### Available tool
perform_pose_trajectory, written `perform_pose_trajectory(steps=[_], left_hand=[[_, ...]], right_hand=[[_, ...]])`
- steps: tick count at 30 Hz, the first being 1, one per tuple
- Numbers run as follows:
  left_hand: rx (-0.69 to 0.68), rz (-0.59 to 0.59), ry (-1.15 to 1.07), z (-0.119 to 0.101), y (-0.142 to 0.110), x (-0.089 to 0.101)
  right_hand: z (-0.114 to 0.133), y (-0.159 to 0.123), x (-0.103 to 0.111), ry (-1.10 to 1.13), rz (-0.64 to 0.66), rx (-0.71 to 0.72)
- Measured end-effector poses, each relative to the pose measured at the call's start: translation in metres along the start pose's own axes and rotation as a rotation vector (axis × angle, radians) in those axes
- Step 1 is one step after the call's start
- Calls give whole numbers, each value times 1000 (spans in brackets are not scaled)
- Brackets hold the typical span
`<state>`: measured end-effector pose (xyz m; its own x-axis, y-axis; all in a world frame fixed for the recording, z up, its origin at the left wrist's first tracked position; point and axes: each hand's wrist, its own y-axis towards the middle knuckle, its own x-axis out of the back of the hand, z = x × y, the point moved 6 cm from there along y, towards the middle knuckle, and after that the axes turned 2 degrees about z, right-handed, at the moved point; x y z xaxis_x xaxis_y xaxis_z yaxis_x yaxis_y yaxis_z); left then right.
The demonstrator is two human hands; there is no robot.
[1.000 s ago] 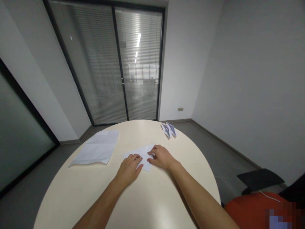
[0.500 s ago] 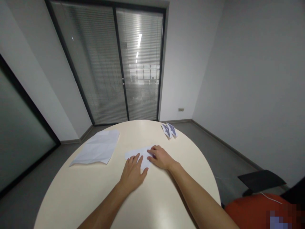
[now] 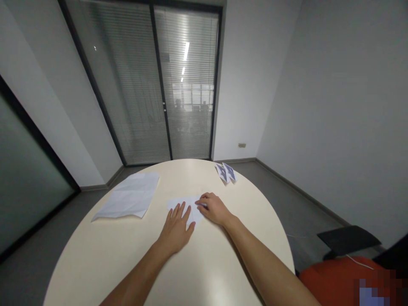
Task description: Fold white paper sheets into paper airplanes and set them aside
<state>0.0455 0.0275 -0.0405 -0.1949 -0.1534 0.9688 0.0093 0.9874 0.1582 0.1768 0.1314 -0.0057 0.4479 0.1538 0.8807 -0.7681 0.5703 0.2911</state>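
The folded paper (image 3: 188,207) lies flat on the round cream worktop (image 3: 95,255), roughly at its middle and under both hands. The left hand (image 3: 176,227) rests palm down on the near-left part of the folded paper, its fingers (image 3: 179,211) spread and laid flat across the sheet, pinching nothing. The right hand (image 3: 214,208) sits on the right end of the folded paper, its fingers (image 3: 201,201) curled and pressed down onto the top edge there; whether the tips nip a flap or only press on it cannot be told from this view.

The folded paper looks thin and very light, limp where it is single and stiffer where layers stack at a crease. It would likely slide easily on the smooth worktop and crumple or tear if gripped hard, so a flat palm to pin it and a light pinch at a free corner or edge seem the safest holds.

Left of the folded paper, and a little farther away, a larger creased sheet (image 3: 129,197) lies flat and apart from it. Beyond the folded paper to the right, near the far rim of the worktop, sit two small printed paper pieces (image 3: 226,172), side by side and touching. Behind them stand glass doors with blinds (image 3: 153,85).
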Motion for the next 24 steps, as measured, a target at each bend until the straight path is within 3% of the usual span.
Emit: perform_pose_trajectory(steps=[9,17,24], left_hand=[[-30,-25,-17,10,3,4],[-26,-113,-93,22,9,11],[-40,-173,-147,16,9,30]], right_hand=[[21,-5,-7,38,86,231],[12,-11,-18,31,229,92],[16,-5,-4,-62,99,98]])
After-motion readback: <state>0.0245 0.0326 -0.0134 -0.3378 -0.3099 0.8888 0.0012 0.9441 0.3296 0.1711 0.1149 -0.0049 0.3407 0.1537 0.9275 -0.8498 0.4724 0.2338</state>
